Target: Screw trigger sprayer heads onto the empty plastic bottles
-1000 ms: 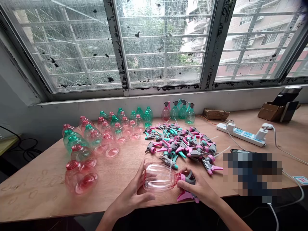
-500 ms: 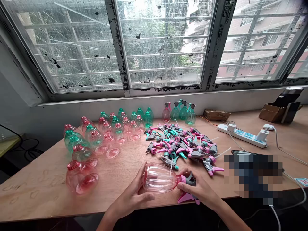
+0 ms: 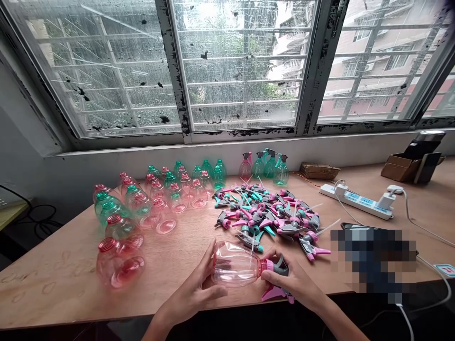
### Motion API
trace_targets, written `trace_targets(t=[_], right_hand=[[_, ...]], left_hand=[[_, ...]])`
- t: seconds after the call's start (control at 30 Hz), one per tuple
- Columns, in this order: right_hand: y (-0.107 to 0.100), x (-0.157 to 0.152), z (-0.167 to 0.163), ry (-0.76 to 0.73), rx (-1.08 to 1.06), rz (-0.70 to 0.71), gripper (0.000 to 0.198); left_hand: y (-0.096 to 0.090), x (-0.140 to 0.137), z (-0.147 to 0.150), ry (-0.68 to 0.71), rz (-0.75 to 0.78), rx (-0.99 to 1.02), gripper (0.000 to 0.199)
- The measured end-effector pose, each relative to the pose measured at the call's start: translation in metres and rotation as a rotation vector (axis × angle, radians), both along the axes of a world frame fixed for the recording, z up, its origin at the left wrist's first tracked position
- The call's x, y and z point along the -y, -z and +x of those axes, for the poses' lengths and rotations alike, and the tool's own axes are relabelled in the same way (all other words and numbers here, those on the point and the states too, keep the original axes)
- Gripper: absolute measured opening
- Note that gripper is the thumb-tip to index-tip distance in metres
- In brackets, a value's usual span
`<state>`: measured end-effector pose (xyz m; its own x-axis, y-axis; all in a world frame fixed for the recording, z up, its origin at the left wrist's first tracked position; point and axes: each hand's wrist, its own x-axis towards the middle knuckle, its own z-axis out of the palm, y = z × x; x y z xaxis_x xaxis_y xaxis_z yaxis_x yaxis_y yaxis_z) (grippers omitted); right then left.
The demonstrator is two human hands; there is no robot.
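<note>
The translucent pink spray bottle [image 3: 234,272] is held on its side near the front edge of the tabletop [image 3: 71,284], neck toward the right. The right hand [image 3: 298,284] is clamped on the gray-and-pink trigger sprayer head [image 3: 273,292] at that neck; the left hand [image 3: 194,290] cups the base, thumb apart, and whether it truly grips is unclear. The smooth, round body could therefore spin in that palm if the head were twisted, and a tilted collar [image 3: 269,266] might cross its threads. A slip here could drop the bottle off the edge. Just beyond, the heap of loose trigger sprayers [image 3: 263,213] lies close enough that a swing of the bottle might snag a dip tube [image 3: 329,225]. Farther left, a careless elbow could topple the nearest pink bottle [image 3: 115,267] into its neighbors.
</note>
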<state>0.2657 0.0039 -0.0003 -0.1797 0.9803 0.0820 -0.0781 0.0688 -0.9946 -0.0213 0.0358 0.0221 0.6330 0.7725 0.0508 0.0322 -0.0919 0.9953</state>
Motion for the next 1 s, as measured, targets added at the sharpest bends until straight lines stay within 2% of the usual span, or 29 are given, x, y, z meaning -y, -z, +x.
trace_targets(t=[0.27, 0.4, 0.57, 0.73, 0.87, 1.0], right_hand=[[0.0009, -0.0006, -0.0007, -0.005, -0.006, -0.024, 0.041], [-0.0001, -0.0001, -0.0011, -0.007, 0.012, -0.003, 0.039], [-0.0025, -0.0007, -0.0013, 0.005, 0.028, 0.014, 0.038], [0.001, -0.0011, -0.0009, -0.014, -0.013, -0.002, 0.037], [0.0001, -0.0006, 0.0, -0.012, 0.027, 0.017, 0.036], [-0.0012, 0.0001, 0.0004, -0.015, 0.03, 0.022, 0.036]], left_hand=[[0.0006, -0.0001, -0.0011, -0.003, 0.079, -0.046, 0.094], [0.0015, -0.0008, -0.0018, -0.01, 0.066, -0.039, 0.103], [0.002, -0.0007, -0.0036, 0.007, 0.058, -0.068, 0.097], [-0.0009, 0.0008, -0.0039, -0.016, 0.142, -0.117, 0.096], [0.0013, -0.0008, -0.0041, 0.008, 0.081, -0.073, 0.104], [0.0017, -0.0006, -0.0037, 0.04, 0.064, -0.038, 0.094]])
